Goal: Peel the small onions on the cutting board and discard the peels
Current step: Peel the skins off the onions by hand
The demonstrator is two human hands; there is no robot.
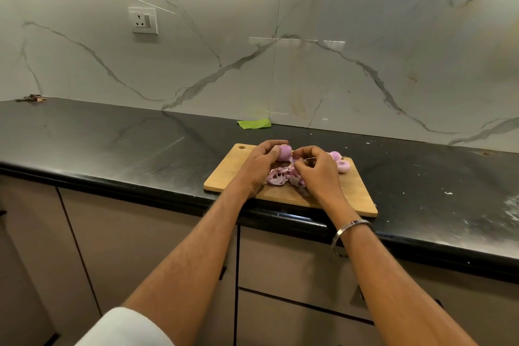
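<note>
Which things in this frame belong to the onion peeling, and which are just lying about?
Part of the job:
- onion held in the left hand
- right hand, pinching at a peel
- two onions behind it
- peel pile
- cutting board

Lying about:
- green scrap by the wall
- brown debris, far left
- wall socket

Board (224, 177): on counter (112, 143), before me.
Peels (276, 178): mid-board, between my hands.
Two onions (339, 161): right, probably touching.
</note>
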